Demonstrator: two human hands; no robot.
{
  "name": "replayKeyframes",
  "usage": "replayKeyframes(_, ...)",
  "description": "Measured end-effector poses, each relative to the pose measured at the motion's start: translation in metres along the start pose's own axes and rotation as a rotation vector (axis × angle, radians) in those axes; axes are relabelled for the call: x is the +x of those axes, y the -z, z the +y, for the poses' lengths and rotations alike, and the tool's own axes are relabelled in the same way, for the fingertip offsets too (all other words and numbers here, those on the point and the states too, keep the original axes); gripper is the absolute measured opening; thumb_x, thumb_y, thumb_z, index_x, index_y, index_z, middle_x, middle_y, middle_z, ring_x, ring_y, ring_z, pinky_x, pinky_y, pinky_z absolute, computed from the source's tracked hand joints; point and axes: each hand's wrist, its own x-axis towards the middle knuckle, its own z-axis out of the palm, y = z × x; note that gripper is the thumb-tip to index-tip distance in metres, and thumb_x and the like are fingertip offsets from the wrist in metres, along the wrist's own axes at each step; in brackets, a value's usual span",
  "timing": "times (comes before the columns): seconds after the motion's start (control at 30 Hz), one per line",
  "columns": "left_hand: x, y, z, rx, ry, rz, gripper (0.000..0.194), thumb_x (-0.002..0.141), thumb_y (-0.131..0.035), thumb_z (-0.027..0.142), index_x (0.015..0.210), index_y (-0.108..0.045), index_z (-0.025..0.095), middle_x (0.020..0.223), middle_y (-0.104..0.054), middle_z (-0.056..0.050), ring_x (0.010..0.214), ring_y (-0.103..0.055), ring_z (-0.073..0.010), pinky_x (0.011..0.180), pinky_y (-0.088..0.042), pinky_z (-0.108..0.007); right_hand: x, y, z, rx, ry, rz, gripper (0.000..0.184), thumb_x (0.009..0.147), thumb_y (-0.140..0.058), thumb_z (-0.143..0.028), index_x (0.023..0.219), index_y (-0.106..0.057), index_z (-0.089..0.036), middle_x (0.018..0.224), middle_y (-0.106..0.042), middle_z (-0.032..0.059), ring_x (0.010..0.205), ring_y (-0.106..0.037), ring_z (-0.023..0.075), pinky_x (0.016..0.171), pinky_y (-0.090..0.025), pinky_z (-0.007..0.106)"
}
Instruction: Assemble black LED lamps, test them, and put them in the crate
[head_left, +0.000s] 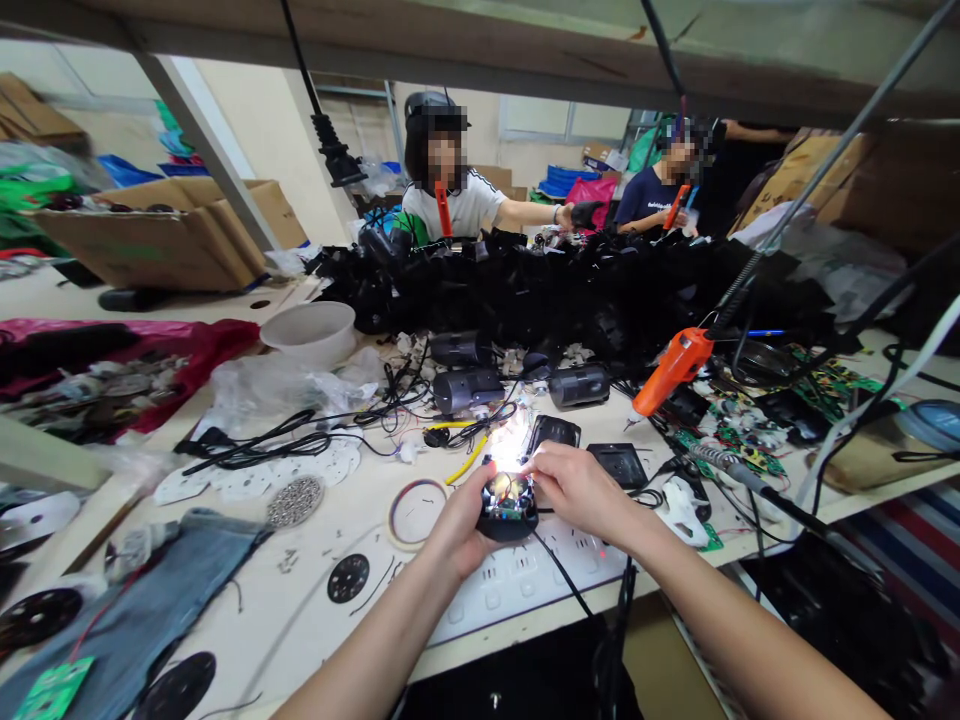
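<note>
My left hand (463, 522) is wrapped round the side of a black device housing (508, 526), whose open face shows a circuit board and wires. A very bright light shines at the top of the housing and washes out detail there. My right hand (577, 485) is closed in a pinch at the housing's upper right edge. What its fingertips hold, if anything, is lost in the glare. A black cable (562, 570) runs from the housing down to the right. Under it lies a white power strip (517, 590) with several sockets.
An orange electric screwdriver (673, 372) hangs at right. Black cylindrical housings (469, 388) lie before a heap of black parts (525, 290). A tape roll (417, 515), a dish of screws (295, 501) and a white bowl (308, 335) are at left. Two people (457, 205) work opposite.
</note>
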Motion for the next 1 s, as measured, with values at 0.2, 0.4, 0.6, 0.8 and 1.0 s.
replayKeyframes(0.2,0.001,-0.002,-0.006,-0.008,-0.026,0.038,0.019,0.088,-0.051,0.028,0.091,-0.06,0.012,0.058,-0.064,-0.004,0.046,-0.06,-0.0178,0.049,-0.055,-0.032,0.0,-0.005,0.003,0.022,0.019,-0.009,0.024,0.078,-0.048,0.005,0.077,-0.06,-0.015,0.075,-0.058,0.0017,0.07,-0.054,0.014,0.064,-0.039,0.023)
replayKeyframes(0.4,0.002,-0.001,-0.008,-0.025,-0.058,0.031,0.015,0.087,-0.052,0.024,0.091,-0.06,0.012,0.059,-0.063,-0.003,0.046,-0.061,-0.0173,0.049,-0.055,-0.031,0.0,-0.005,0.003,0.029,0.015,-0.037,0.02,0.081,-0.05,0.001,0.073,-0.057,-0.016,0.072,-0.057,0.0008,0.065,-0.05,0.0125,0.061,-0.035,0.022)
replayKeyframes(0.6,-0.002,-0.004,-0.007,-0.021,-0.041,0.03,0.017,0.088,-0.051,0.025,0.092,-0.06,0.011,0.06,-0.066,-0.006,0.044,-0.061,-0.0183,0.047,-0.054,-0.032,0.004,-0.002,0.001,0.001,-0.016,-0.079,0.019,0.078,-0.052,0.001,0.072,-0.057,-0.016,0.068,-0.058,-0.0006,0.062,-0.049,0.0121,0.059,-0.033,0.022)
replayKeyframes(0.8,-0.005,-0.006,-0.006,-0.022,-0.038,0.007,0.016,0.089,-0.05,0.024,0.093,-0.06,0.011,0.062,-0.068,-0.007,0.043,-0.061,-0.0186,0.047,-0.055,-0.033,0.008,-0.001,0.001,-0.059,-0.036,-0.113,0.016,0.079,-0.057,-0.004,0.07,-0.053,-0.017,0.066,-0.056,-0.0004,0.061,-0.047,0.0131,0.057,-0.027,0.025)
replayKeyframes(1.0,-0.002,-0.003,-0.004,-0.033,-0.03,-0.001,0.02,0.089,-0.05,0.025,0.1,-0.06,0.011,0.063,-0.068,-0.006,0.046,-0.063,-0.0188,0.049,-0.056,-0.032,0.011,-0.008,0.002,-0.085,-0.015,-0.119,0.013,0.083,-0.053,-0.005,0.078,-0.052,-0.017,0.072,-0.059,0.0016,0.065,-0.05,0.0147,0.059,-0.029,0.025)
